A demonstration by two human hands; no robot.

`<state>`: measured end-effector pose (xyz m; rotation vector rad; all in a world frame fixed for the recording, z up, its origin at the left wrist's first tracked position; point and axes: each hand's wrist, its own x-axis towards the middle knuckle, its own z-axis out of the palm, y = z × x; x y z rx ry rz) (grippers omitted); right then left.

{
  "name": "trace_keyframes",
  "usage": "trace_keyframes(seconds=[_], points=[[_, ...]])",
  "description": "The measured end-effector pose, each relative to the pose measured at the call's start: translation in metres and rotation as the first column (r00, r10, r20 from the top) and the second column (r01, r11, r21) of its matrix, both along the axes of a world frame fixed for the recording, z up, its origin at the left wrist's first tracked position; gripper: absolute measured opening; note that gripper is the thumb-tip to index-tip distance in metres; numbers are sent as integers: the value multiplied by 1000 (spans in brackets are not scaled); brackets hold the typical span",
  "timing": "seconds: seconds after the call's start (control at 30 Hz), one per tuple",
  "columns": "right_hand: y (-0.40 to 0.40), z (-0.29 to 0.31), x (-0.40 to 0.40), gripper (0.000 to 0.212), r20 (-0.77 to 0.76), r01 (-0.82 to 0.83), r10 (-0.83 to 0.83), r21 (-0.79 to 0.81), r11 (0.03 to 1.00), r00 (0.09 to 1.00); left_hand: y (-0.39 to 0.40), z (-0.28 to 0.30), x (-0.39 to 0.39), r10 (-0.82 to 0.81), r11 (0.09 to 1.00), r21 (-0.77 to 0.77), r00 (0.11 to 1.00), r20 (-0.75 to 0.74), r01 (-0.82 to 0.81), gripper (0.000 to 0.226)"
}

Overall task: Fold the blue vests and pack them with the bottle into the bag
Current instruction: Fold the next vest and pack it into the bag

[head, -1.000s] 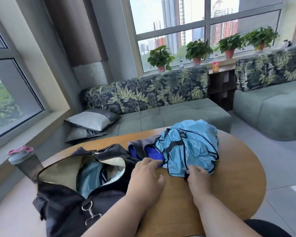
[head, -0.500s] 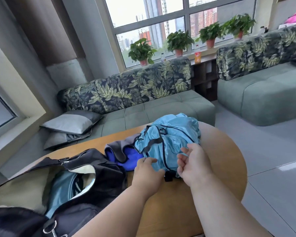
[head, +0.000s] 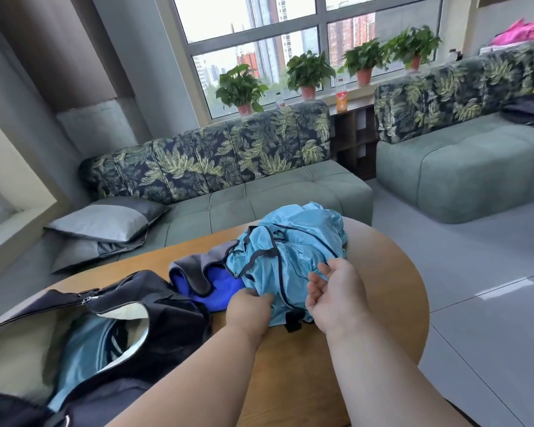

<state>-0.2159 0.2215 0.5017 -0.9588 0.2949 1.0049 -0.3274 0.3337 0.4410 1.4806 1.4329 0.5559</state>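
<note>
Light-blue vests [head: 293, 254] heaped mid-bench [head: 392, 291], gripped by left hand [head: 247, 309] at near edge, pinched by right hand [head: 333, 294]; another vest inside open bag [head: 154, 306], left.

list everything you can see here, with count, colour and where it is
light blue vests: crumpled pile, count unclear, on the table
dark blue and grey garment: one, left of the pile
bag: one, black, open, table left; light blue fabric inside
table: one, round, wood
sofas: two, green seats, leaf-print backs
cushions: two, grey, on the left sofa
potted plants: four, green, windowsill
orange drink bottle: one, sill
pink items: top right, blurred
left hand: grips the pile's near edge
right hand: pinches the pile's fabric
</note>
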Motion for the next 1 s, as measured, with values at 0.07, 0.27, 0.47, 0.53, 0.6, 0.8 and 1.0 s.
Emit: trace_keyframes(seconds=[0.07, 0.27, 0.47, 0.53, 0.6, 0.8, 1.0], points=[[1, -3, 1, 20, 42, 3, -1, -34, 999, 999, -3, 6, -11, 21, 1000, 8, 995, 102, -22, 34], [3, -2, -6, 15, 292, -93, 146, -188, 978, 945, -22, 59, -62, 5, 996, 81, 930, 367, -37, 35], [10, -13, -20, 14, 337, -148, 236, -268, 952, 911, -38, 120, -104, 129, 990, -132, 669, 732, -46, 35], [13, -20, -24, 21, 288, -180, 258, -272, 945, 922, -41, 131, -120, 142, 988, -144, 618, 773, -46, 34], [16, -24, -29, 26, 259, -216, 285, -263, 940, 923, -40, 135, -137, 144, 987, -156, 598, 788, -32, 37], [12, -26, -40, 28, 350, -364, 418, -212, 907, 838, -38, 129, -166, 187, 978, -197, 730, 658, -73, 23], [-3, -4, -57, 38, 615, -515, 404, 5, 857, 677, -54, 108, -173, -142, 988, 68, 988, 60, 138, 42]])
